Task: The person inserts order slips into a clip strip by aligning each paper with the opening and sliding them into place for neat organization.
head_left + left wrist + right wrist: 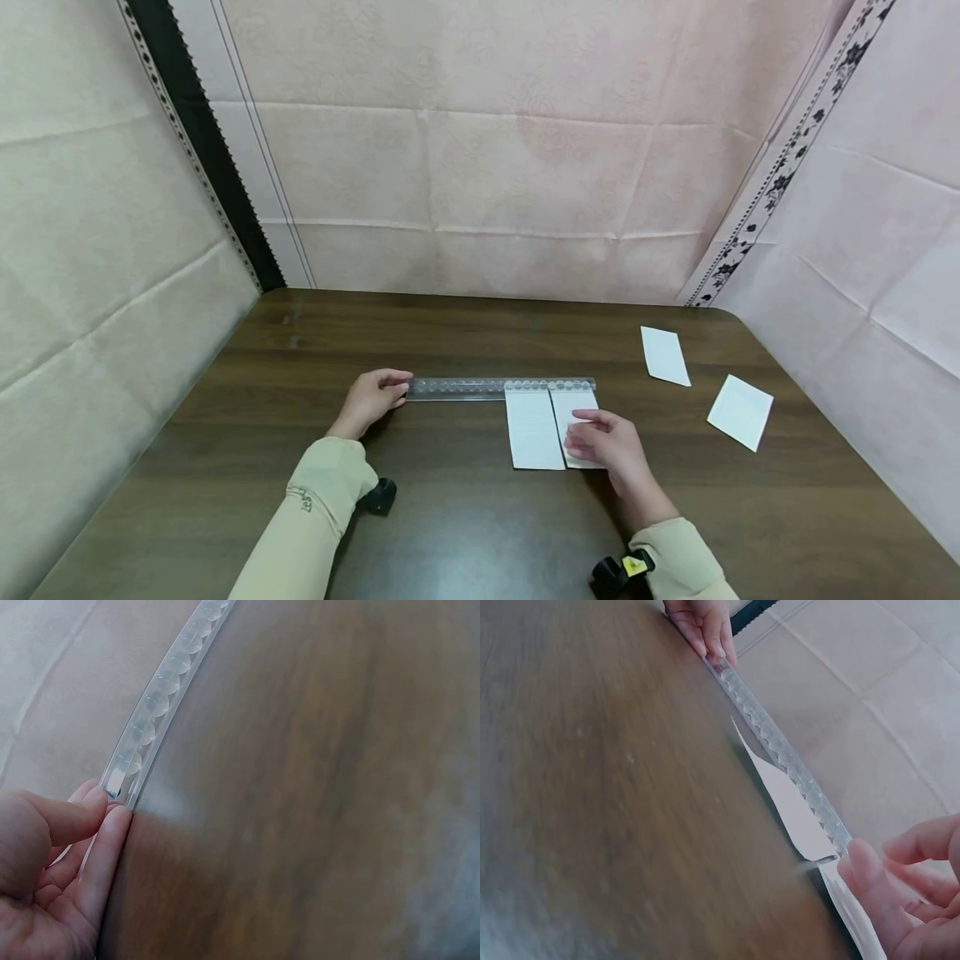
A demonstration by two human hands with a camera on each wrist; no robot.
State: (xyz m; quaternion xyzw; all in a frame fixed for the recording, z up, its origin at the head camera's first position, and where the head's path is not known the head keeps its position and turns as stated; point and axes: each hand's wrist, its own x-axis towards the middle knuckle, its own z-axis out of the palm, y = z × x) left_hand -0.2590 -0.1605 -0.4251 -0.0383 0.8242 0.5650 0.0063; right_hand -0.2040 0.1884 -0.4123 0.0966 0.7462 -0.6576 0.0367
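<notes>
A long clear plastic ruler [501, 388] with a row of round bumps lies flat across the dark brown wooden table [450, 517], and the left hand [369, 400] pinches its left end between thumb and curled fingertips [101, 847]. Two white rectangular paper slips [534, 429] lie side by side with their top edges against the ruler's right part, and the right hand [611, 446] rests on the right-hand slip with relaxed, nearly straight fingers [870, 881] pressing it down. Two more white paper cards [665, 356] lie well apart to the right.
</notes>
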